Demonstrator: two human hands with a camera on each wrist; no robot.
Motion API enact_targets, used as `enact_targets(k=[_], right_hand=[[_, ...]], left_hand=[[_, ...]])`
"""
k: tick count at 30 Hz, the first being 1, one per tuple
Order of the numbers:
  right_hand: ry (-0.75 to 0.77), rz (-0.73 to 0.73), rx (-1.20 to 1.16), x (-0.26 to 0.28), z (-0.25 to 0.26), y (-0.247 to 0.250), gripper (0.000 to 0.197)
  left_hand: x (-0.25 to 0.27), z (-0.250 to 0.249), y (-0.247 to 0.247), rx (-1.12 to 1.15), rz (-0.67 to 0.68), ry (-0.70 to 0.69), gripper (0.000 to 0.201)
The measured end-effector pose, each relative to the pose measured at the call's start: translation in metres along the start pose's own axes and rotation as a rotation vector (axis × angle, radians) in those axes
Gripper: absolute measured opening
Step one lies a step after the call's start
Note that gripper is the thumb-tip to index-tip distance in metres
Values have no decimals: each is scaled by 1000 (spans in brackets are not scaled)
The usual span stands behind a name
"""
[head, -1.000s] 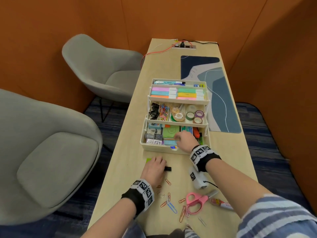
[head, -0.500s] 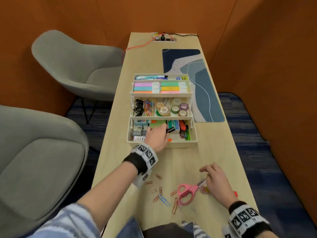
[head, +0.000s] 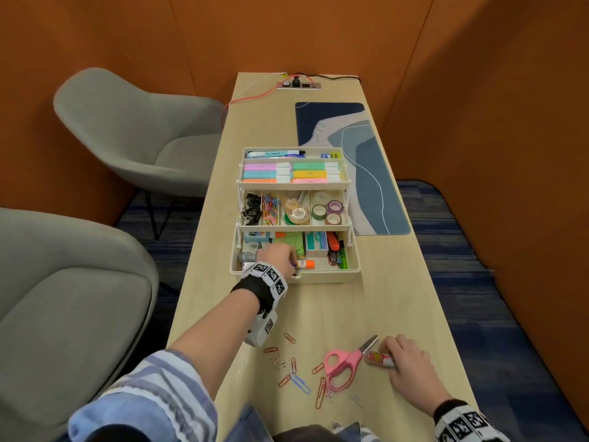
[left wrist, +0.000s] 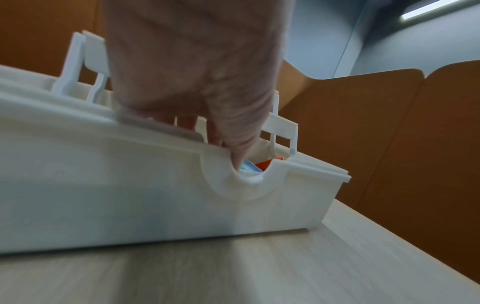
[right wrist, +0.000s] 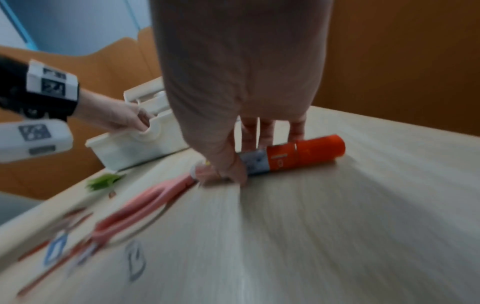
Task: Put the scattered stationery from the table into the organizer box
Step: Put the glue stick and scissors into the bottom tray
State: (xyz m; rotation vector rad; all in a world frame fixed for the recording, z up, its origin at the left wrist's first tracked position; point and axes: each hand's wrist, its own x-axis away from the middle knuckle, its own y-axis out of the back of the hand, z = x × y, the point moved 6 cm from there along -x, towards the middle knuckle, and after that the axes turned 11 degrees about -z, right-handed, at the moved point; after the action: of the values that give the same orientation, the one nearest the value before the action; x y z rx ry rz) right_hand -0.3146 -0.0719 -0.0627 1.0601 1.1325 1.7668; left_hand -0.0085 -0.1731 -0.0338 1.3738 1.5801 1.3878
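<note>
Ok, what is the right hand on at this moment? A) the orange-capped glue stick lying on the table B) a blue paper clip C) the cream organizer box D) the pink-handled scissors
A: the right hand has thumb and fingers around the orange-capped glue stick, lying on the wooden table beside the pink-handled scissors.

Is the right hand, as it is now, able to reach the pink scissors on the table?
Probably yes. The right hand grips a glue stick that lies right beside the pink scissors. Nothing stands between them, but the fingers are occupied, so it would likely need to free them first.
</note>
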Motion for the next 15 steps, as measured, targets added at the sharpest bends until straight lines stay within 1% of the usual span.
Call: enact_targets(k=[1, 3, 5, 7, 9, 11, 13, 15], right_hand=[[19, 22, -36, -2, 1, 3, 31], [59, 32, -196, -6, 12, 21, 28], [81, -54, -404, -15, 30, 55, 24], [101, -170, -509, -34, 49, 90, 29], [144, -245, -517, -58, 69, 115, 33], [190, -236, -483, -87, 93, 124, 38], [232, -179, -390, -119, 117, 121, 46], [272, -140, -237, -147, 140, 111, 49]], left_hand=[[0, 0, -1, -1, -30, -19, 14], [1, 0, -4, -12, -46, -76, 21], [3, 0, -7, -56, -34, -127, 27], [6, 0, -9, -112, -21, -157, 32], [10, 1, -7, -146, -23, -160, 33], [15, 2, -1, -123, -60, -148, 31], [26, 6, 11, -36, -165, -120, 29], [42, 17, 25, 71, -302, -80, 27]])
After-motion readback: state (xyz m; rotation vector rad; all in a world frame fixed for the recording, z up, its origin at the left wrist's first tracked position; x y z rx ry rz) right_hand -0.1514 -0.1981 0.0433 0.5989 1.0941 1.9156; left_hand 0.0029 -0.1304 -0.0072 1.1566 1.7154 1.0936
